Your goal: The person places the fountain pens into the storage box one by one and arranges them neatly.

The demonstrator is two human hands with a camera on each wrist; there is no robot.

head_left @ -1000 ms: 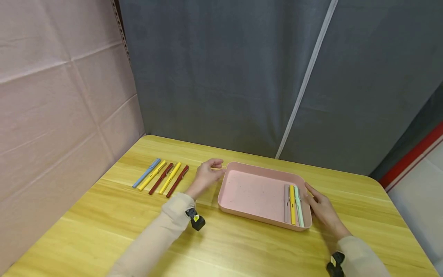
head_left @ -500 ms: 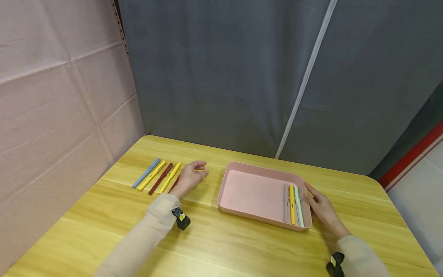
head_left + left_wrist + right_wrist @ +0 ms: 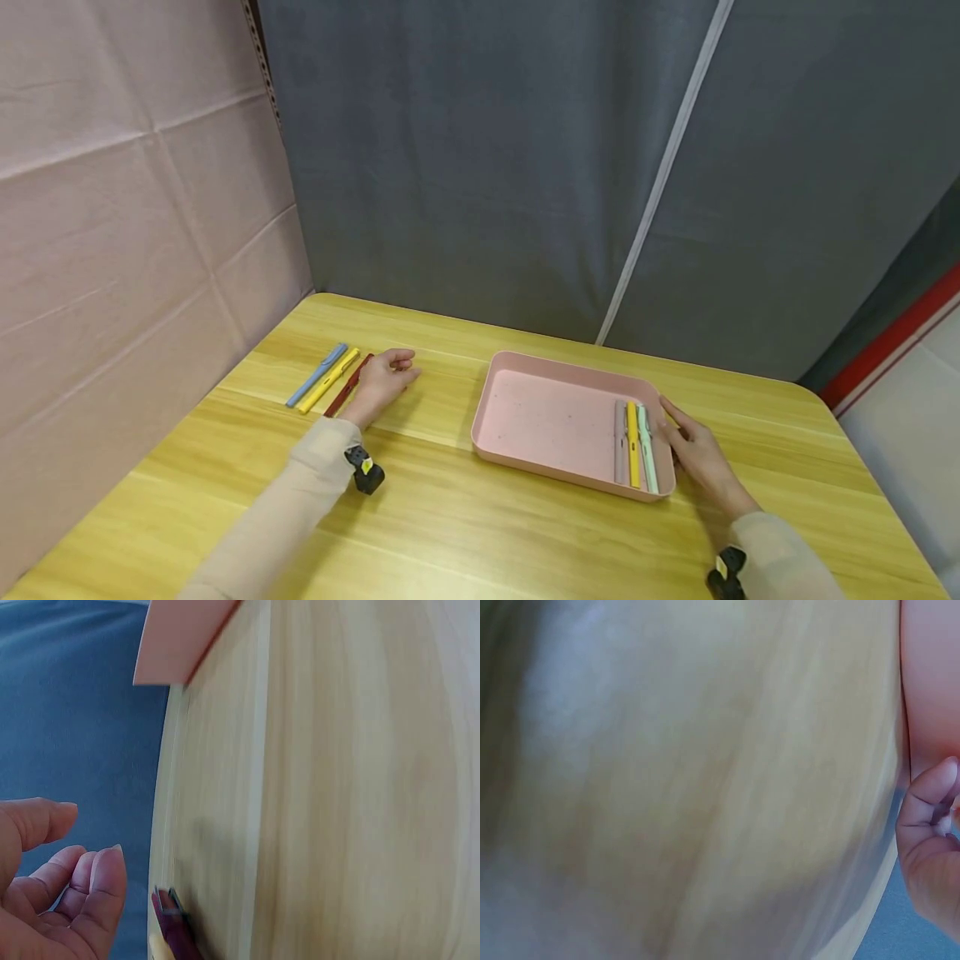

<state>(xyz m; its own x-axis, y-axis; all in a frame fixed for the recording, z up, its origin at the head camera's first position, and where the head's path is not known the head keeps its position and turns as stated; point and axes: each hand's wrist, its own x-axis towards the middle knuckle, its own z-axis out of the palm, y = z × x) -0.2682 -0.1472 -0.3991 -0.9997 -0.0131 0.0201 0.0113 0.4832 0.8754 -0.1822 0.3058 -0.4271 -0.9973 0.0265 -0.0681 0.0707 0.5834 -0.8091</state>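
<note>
In the head view my left hand (image 3: 384, 379) hovers over the right end of a row of pens on the table, thumb and fingers apart with nothing between them. A blue pen (image 3: 317, 375) and a yellow pen (image 3: 329, 381) lie in full sight; a dark red pen (image 3: 348, 387) is partly covered by the hand. The left wrist view has a dark red pen (image 3: 174, 924) with its clip below the fingertips. My right hand (image 3: 701, 457) holds the right rim of a pink tray (image 3: 555, 475). Inside lie a grey-lilac pen (image 3: 620, 442), a yellow pen (image 3: 633, 443) and a mint pen (image 3: 647, 450).
The wooden table (image 3: 480, 542) runs back to a dark grey curtain (image 3: 480, 167). A pink cloth wall (image 3: 135, 250) stands along the left. Bare tabletop separates the left hand from the tray.
From beside the tray's left edge, my left hand has moved left to the pens, covering those at the row's right end. My right hand and the tray have stayed put.
</note>
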